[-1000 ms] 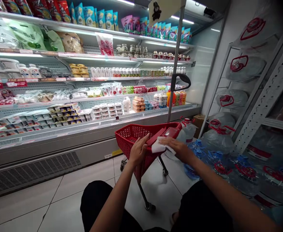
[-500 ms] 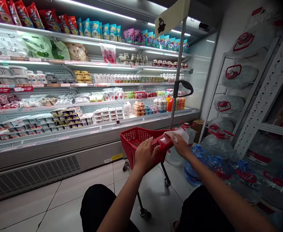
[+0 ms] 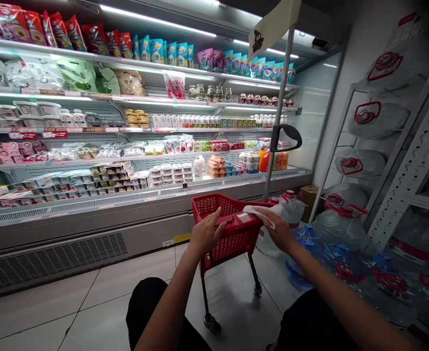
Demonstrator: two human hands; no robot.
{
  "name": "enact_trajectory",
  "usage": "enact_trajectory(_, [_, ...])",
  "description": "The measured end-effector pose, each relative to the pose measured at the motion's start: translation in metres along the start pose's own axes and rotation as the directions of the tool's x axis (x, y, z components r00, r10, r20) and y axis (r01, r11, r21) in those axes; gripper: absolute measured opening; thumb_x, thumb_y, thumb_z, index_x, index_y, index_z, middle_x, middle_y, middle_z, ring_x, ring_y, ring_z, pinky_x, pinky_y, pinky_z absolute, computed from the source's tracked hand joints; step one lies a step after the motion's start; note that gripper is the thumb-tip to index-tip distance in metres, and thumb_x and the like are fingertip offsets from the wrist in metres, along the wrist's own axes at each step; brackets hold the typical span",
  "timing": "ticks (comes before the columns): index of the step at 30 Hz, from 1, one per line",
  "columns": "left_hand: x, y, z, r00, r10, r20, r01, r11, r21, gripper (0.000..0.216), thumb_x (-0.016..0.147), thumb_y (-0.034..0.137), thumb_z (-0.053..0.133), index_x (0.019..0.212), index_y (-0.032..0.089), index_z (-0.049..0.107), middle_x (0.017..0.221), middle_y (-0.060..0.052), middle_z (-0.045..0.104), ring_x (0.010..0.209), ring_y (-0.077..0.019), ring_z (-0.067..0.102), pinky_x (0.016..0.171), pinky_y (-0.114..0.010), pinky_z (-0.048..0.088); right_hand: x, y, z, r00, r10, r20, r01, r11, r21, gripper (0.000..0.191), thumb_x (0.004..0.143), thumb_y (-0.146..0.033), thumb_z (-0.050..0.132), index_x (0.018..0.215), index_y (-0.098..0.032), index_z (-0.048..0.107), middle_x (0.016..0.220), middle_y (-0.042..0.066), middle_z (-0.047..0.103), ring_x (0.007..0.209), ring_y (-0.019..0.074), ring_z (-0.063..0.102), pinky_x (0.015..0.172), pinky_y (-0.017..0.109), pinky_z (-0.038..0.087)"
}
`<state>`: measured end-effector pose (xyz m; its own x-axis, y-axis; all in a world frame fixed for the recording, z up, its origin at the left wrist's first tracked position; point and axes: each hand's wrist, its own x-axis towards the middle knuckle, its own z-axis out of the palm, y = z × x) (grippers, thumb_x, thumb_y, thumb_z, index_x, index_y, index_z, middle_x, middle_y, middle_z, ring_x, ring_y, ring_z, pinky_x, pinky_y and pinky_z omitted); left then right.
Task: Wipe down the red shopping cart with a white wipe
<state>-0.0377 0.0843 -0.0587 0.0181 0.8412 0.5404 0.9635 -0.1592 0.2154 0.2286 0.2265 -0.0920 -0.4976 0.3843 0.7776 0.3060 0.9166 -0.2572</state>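
A small red shopping cart point(image 3: 238, 246) with a plastic basket and dark metal legs stands on the floor before me. My left hand point(image 3: 206, 234) grips the left part of the red cart handle point(image 3: 241, 223), thumb and fingers over it. In my right hand point(image 3: 279, 233) is a white cloth point(image 3: 260, 210), pressed onto the handle's right end; part of it shows beyond the fingers. From the cart's far side rises a metal pole point(image 3: 282, 97) with a black loop grip point(image 3: 291, 138) and a cream bear flag point(image 3: 273, 31).
A refrigerated display case point(image 3: 155, 212) full of dairy tubs, bottles and pouches runs along the back. Blue-capped water bottles point(image 3: 305, 248) and large clear jugs crowd the right, beside a white metal rack point(image 3: 400, 195). My knees flank the cart.
My right hand has slid the cloth along the handle, where it now lies flatter. My left hand has shifted slightly left and down on the handle. The whole view has turned a little left.
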Motion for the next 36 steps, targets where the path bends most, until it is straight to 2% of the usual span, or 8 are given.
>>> enact_trajectory(4, [0.005,-0.003,-0.001,0.999,0.034,-0.008,-0.034,0.999,0.002,0.058,0.110,0.050,0.036,0.162,0.025,0.033,0.155,-0.008,0.055,0.140,-0.0251,0.056,0.112,-0.044,0.048,0.008,-0.026,0.036,0.996,0.018,-0.087,-0.027,0.993,-0.113,0.048,0.106,-0.028,0.036,0.150,-0.025,0.055,0.148,0.007,0.062,0.138,0.0265,0.056,0.120,0.052,0.041])
enact_trajectory(10, [0.007,0.010,0.004,0.985,0.032,-0.171,-0.024,0.999,0.048,0.056,0.112,0.040,0.025,0.166,0.025,0.023,0.156,-0.010,0.054,0.142,-0.0221,0.053,0.123,-0.048,0.034,0.015,-0.093,0.074,0.973,-0.213,0.091,0.225,0.964,-0.140,0.064,0.097,-0.021,0.047,0.160,-0.019,0.040,0.158,0.011,0.051,0.147,0.0292,0.044,0.123,0.054,0.036])
enact_trajectory(14, [0.005,0.019,0.011,0.990,-0.006,-0.139,0.021,0.994,0.106,0.065,0.110,0.053,0.029,0.166,0.020,0.023,0.124,-0.012,0.074,0.116,-0.0270,0.070,0.099,-0.041,0.053,0.008,-0.059,0.050,0.965,-0.226,0.133,0.245,0.959,-0.145,0.061,0.098,-0.022,0.045,0.160,-0.022,0.042,0.158,0.008,0.052,0.148,0.0283,0.044,0.123,0.054,0.037])
enact_trajectory(20, [0.007,0.022,0.019,0.993,0.028,-0.112,-0.007,0.984,0.179,0.066,0.110,0.054,0.031,0.166,0.019,0.024,0.108,-0.010,0.077,0.100,-0.0259,0.073,0.088,-0.035,0.053,0.005,0.021,0.019,0.990,0.060,-0.125,-0.078,0.985,-0.151,0.050,0.106,-0.031,0.031,0.151,-0.027,0.053,0.144,0.006,0.065,0.134,0.0262,0.059,0.116,0.053,0.046])
enact_trajectory(23, [0.009,0.024,0.022,0.986,0.070,-0.152,-0.044,0.985,0.164,0.066,0.110,0.056,0.031,0.166,0.022,0.023,0.120,-0.010,0.075,0.110,-0.0266,0.071,0.097,-0.037,0.052,0.008,0.006,0.038,0.980,0.063,-0.188,-0.093,0.984,-0.155,0.051,0.104,-0.028,0.031,0.150,-0.025,0.054,0.144,0.007,0.064,0.135,0.0254,0.057,0.120,0.053,0.040])
enact_trajectory(29, [0.006,0.019,0.023,0.974,0.121,-0.191,-0.095,0.985,0.141,0.072,0.108,0.059,0.032,0.168,0.022,0.017,0.126,-0.011,0.073,0.114,-0.0263,0.069,0.103,-0.040,0.050,0.005,-0.067,0.086,0.991,-0.127,-0.033,0.120,0.980,-0.159,0.057,0.099,-0.025,0.043,0.156,-0.025,0.046,0.150,0.009,0.059,0.146,0.0291,0.045,0.123,0.055,0.033])
enact_trajectory(33, [0.002,0.012,0.020,0.978,0.128,-0.163,-0.099,0.980,0.175,0.066,0.110,0.053,0.034,0.167,0.023,0.021,0.122,-0.010,0.075,0.111,-0.0254,0.071,0.097,-0.037,0.053,0.000,-0.034,0.066,0.975,-0.222,0.010,0.221,0.966,-0.134,0.053,0.102,-0.028,0.039,0.155,-0.028,0.047,0.150,0.007,0.059,0.142,0.0289,0.051,0.119,0.053,0.038])
enact_trajectory(36, [0.001,0.012,0.019,0.978,0.138,-0.155,-0.108,0.976,0.190,0.059,0.111,0.044,0.036,0.165,0.024,0.027,0.119,-0.009,0.076,0.108,-0.0245,0.072,0.093,-0.036,0.055,-0.001,0.008,0.040,0.984,-0.072,-0.160,0.055,0.993,-0.108,0.048,0.105,-0.029,0.033,0.147,-0.025,0.056,0.142,0.009,0.066,0.133,0.0307,0.059,0.115,0.053,0.044])
